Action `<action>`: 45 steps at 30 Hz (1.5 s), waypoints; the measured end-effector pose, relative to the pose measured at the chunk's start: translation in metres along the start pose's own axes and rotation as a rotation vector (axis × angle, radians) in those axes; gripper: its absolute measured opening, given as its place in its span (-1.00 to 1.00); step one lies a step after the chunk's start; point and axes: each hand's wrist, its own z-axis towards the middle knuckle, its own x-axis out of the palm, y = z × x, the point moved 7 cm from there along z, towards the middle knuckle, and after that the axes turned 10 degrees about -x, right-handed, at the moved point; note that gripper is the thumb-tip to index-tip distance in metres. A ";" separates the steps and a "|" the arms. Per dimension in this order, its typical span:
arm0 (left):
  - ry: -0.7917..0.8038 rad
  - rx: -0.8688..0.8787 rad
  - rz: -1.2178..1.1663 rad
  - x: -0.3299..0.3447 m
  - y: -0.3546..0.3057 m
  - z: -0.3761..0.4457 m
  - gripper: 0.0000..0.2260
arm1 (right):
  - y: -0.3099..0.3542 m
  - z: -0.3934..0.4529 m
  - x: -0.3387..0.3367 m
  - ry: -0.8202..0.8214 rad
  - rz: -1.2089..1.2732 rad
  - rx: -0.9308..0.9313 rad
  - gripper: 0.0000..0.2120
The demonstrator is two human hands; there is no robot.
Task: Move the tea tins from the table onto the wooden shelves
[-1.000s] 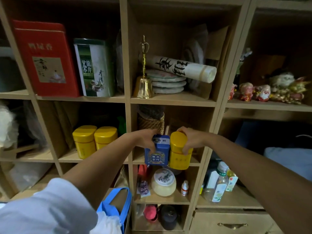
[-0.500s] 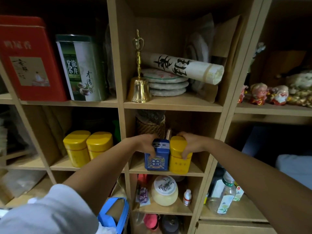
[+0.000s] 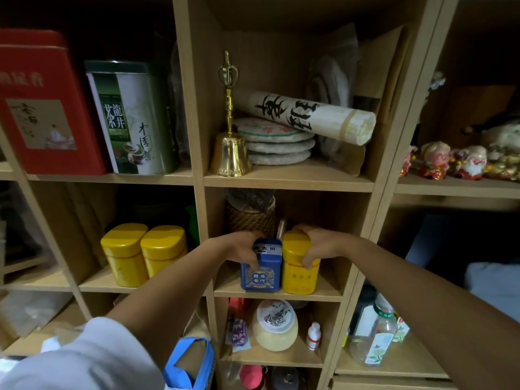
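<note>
1. Both forearms reach forward and converge on the middle cubby of the shelf (image 3: 278,295).
2. Left hand (image 3: 242,249) comes in from the lower left, bare forearm below a pale sleeve (image 3: 84,358); fingers curl over the top of the blue tin (image 3: 261,270), thumb down its front.
3. Right hand (image 3: 312,244) comes in from the lower right; fingers wrap over the lid of the yellow tin (image 3: 299,270), thumb down its right side.
4. Both hands sit level, just beside each other, knuckles up.
</note>
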 end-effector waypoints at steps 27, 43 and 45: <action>0.076 -0.010 0.000 0.004 0.003 0.008 -0.30 | 0.005 -0.004 0.001 0.015 -0.090 0.056 0.01; -0.073 0.064 0.240 -0.010 -0.011 -0.035 -0.23 | 0.047 -0.046 -0.004 -0.149 -0.132 0.047 -0.08; -0.090 0.074 0.243 -0.015 -0.012 -0.048 -0.21 | 0.060 -0.058 -0.006 -0.171 -0.110 0.037 -0.08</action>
